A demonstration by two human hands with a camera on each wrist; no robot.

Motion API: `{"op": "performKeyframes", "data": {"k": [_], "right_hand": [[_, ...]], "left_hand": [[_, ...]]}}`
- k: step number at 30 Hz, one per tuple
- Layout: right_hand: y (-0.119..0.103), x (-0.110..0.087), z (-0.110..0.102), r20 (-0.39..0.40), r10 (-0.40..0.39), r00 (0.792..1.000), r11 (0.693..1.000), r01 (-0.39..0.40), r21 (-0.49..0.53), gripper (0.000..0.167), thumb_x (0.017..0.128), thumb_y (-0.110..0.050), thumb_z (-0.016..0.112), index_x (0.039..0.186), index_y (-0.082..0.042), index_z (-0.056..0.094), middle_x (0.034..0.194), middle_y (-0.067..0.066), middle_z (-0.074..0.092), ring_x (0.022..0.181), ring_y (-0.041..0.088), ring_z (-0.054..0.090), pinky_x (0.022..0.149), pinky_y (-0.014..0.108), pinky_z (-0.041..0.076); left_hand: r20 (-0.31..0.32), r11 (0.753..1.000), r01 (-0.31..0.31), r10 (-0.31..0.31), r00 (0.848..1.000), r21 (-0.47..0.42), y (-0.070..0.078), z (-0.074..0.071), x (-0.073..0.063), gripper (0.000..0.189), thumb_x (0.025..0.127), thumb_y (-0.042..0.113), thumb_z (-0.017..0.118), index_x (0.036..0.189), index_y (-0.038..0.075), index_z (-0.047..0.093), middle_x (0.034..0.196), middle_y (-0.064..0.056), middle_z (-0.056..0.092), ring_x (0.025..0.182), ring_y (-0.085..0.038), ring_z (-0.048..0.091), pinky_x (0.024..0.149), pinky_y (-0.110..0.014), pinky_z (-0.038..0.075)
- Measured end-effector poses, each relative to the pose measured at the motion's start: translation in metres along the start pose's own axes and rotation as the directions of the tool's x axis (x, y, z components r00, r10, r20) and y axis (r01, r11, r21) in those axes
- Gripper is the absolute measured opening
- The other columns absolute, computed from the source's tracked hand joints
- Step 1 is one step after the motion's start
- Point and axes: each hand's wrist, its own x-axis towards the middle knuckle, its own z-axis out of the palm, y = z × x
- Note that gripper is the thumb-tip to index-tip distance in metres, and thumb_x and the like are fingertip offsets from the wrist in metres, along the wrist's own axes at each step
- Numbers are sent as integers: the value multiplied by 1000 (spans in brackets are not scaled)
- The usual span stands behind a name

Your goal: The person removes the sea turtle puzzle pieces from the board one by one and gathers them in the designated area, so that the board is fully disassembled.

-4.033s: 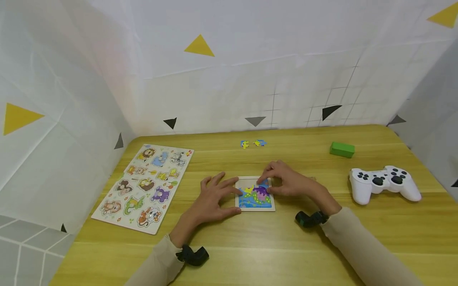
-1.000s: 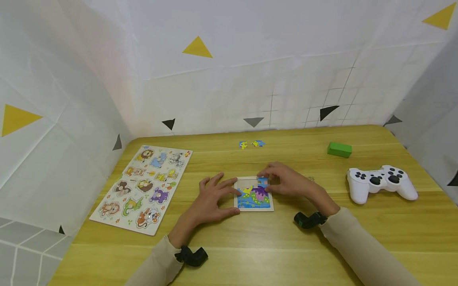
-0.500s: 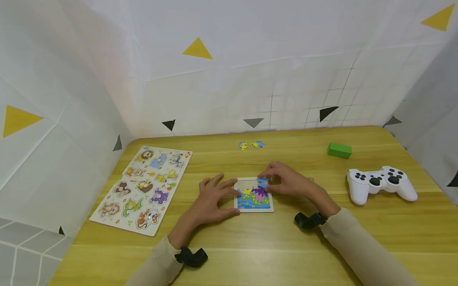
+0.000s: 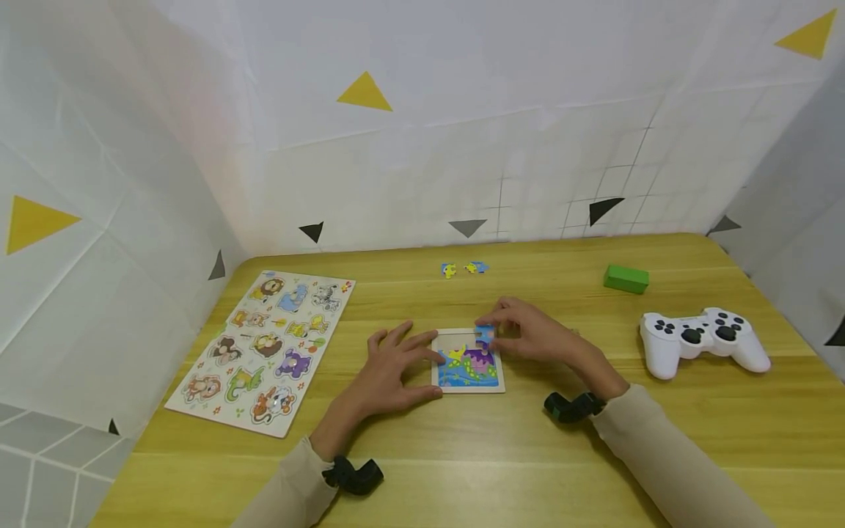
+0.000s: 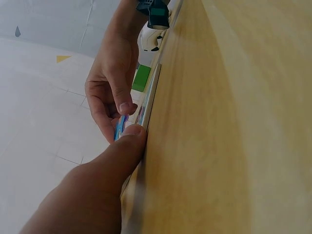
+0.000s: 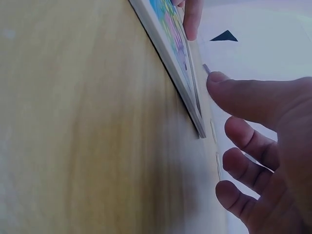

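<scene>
A small jigsaw puzzle (image 4: 470, 389) in a pale wooden frame lies mid-table, its sea picture partly filled and a bare strip at the top. Between thumb and index finger, my right hand (image 4: 531, 334) pinches a blue puzzle piece (image 4: 485, 335) at the frame's upper right corner. The left wrist view shows that piece (image 5: 120, 127) raised off the board. My left hand (image 4: 389, 370) rests spread at the frame's left side, thumb by the lower left corner and a finger over the left edge. Two loose puzzle pieces (image 4: 476, 268) lie side by side behind the frame.
To the left lies a larger animal peg puzzle (image 4: 264, 345). A green block (image 4: 626, 279) and a white game controller (image 4: 703, 341) are on the right. A white cloth wall (image 4: 396, 161) stands behind the table's far edge.
In the last half second my right hand has lifted the blue piece slightly from the upper right corner, where it lay in the frame before. The left hand has stayed in place.
</scene>
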Motion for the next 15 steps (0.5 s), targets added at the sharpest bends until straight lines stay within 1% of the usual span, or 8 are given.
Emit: {"op": "performKeyframes", "data": {"k": [4, 10, 15], "right_hand": [[4, 0, 0, -11, 2, 1000, 1000, -2, 8, 35, 92, -19, 77, 126, -15, 73, 106, 0, 63, 91, 18, 50, 78, 33, 44], [7, -1, -2, -31, 40, 999, 998, -39, 40, 36, 91, -19, 78, 127, -15, 73, 103, 3, 61, 88, 20, 49, 76, 31, 43], [10, -1, -5, -52, 39, 998, 998, -37, 47, 37, 91, -18, 78, 127, -13, 73, 102, 5, 61, 86, 20, 48, 74, 30, 43]], "left_hand": [[-3, 1000, 1, -1, 1000, 0, 0, 0, 0, 42, 87, 62, 69, 124, 41, 66, 160, 8, 45, 155, -39, 25, 114, -65, 13], [-4, 1000, -8, 8, 1000, -3, 0, 0, -1, 42, 87, 61, 70, 124, 40, 67, 160, 7, 45, 155, -40, 25, 114, -65, 13], [10, 1000, -1, 1, 1000, 6, 0, 0, -1, 43, 88, 63, 69, 124, 41, 66, 161, 8, 44, 155, -39, 24, 115, -64, 12]]}}
